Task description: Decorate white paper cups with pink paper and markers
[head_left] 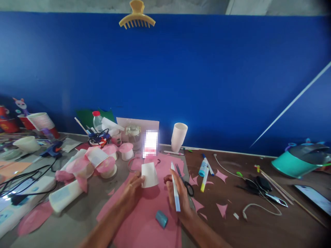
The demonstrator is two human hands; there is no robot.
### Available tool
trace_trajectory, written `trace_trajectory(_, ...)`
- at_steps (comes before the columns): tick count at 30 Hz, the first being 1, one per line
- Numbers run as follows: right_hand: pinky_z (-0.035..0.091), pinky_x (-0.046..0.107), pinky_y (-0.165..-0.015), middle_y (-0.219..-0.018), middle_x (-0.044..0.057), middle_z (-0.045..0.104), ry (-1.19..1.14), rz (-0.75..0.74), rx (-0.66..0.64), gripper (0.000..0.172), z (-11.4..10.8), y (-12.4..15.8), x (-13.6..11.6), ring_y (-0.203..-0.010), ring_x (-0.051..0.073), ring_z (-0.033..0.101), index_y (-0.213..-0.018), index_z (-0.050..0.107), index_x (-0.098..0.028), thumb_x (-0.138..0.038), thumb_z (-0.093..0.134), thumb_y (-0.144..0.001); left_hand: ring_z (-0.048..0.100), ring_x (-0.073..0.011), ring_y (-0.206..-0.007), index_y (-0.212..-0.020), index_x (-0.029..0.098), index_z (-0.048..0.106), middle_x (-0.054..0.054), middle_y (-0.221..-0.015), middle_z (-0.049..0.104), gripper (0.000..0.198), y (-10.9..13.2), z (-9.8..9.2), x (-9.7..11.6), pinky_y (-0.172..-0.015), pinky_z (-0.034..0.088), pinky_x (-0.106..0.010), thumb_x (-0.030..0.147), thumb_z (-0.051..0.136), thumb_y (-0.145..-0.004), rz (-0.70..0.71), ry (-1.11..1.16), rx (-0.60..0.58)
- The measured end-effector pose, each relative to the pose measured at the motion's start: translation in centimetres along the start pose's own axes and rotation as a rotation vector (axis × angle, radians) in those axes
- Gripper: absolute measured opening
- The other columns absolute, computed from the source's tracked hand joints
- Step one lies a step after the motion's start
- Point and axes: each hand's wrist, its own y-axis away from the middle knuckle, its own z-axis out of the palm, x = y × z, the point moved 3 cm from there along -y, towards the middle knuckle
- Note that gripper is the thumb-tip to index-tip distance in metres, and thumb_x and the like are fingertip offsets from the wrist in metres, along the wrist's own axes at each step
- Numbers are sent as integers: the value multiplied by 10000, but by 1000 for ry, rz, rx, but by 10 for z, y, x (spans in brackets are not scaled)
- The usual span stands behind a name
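Note:
My left hand (133, 189) is closed on the side of a small white paper cup (150, 175), held just above pink paper (152, 203). In my right hand (178, 193) is a white marker (176, 193) with a light blue end, gripped between thumb and fingers and pointing away from me. The marker is apart from the cup. A teal cylinder like a marker cap (161, 219) lies on the pink paper between my forearms. Black-handled scissors (189, 187) rest just right of my right hand.
Pink-covered paper cups (80, 165) crowd the left, near a power strip (31, 196) and cables. A stack of white cups (179, 137) stands by the blue wall. Markers (204, 179), pink scraps (221, 210), a white cable (258, 205) and a phone (314, 198) lie right.

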Motion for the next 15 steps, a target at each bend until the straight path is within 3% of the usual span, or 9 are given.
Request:
trace_trajectory(3,605,461,-856,-819,41,699,90,-73,-56,376,-1,-6,12,-808,251,710,-1358,578,-218,-216,459,-1001,717,-268,-881,-1175,154,722,-73,-929,787,449,-2,-5,4,-753,532,-320,350,799,-779,26,26,80)
trace_trajectory(7,611,485,-770,-904,93,715,216,-173,-108,532,4,-4,26,-824,274,699,-1460,449,-142,-125,493,-930,725,-278,-894,-1235,175,699,-91,-956,794,564,0,-4,11,-780,562,-346,387,828,-728,61,10,142)
trace_trajectory(15,513,633,-1007,-1137,144,714,381,-233,-187,874,14,5,31,-1085,328,666,-1577,298,-170,52,419,-740,712,-253,-908,-1175,221,720,-58,-1016,783,573,0,-11,10,-701,538,-281,445,862,-666,149,-186,254)
